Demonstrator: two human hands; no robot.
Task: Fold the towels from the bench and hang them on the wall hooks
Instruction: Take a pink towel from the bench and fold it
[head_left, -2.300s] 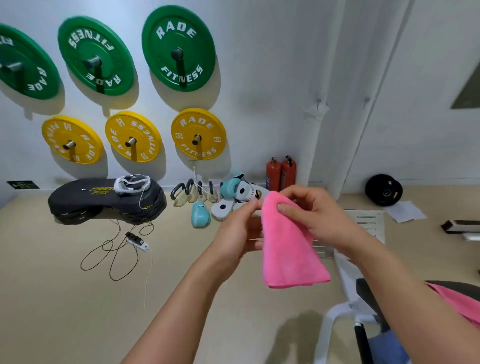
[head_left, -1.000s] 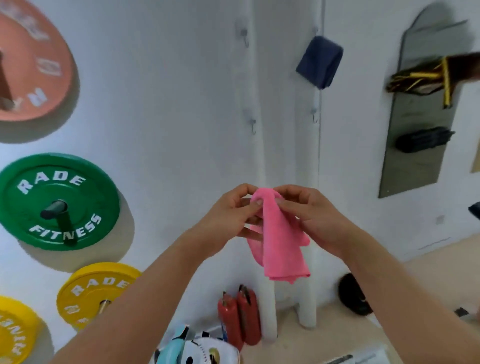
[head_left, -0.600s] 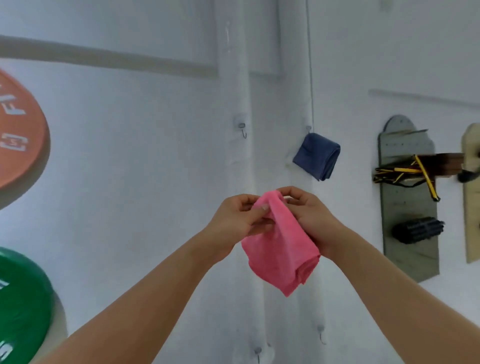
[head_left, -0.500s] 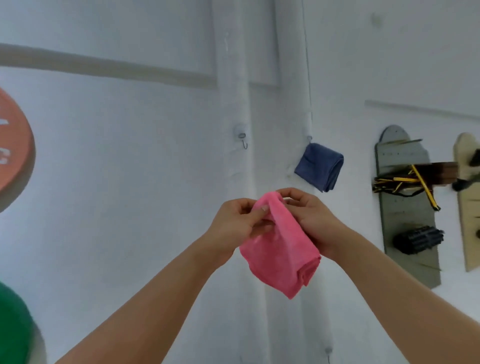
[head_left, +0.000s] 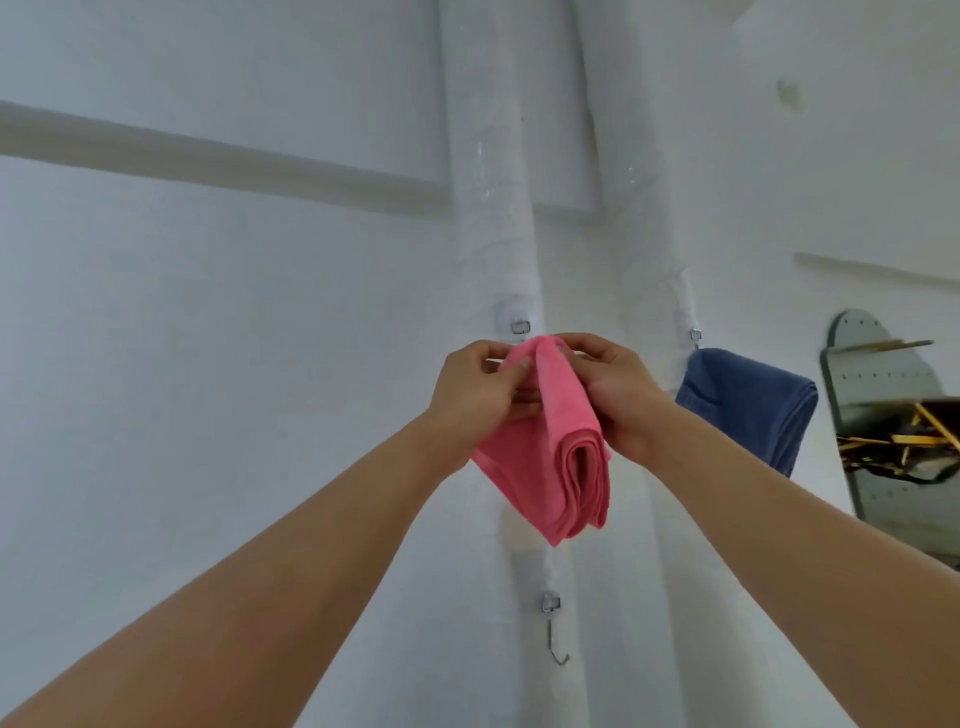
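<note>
Hands (head_left: 545, 395) pinching unlabelled-looking pink towel (head_left: 550, 467)

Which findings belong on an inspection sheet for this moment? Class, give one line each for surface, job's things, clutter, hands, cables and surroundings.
Surface: white wall with padded pipes.
Job's things: folded pink towel held up just below the upper hook; blue towel hangs from the right hook; lower hook bare.
Clutter: nothing seen.
Hands: left hand and right hand both pinch the pink towel's top.
Cables: nothing seen.
Surroundings: grey pegboard with yellow-black gear, right edge.
</note>
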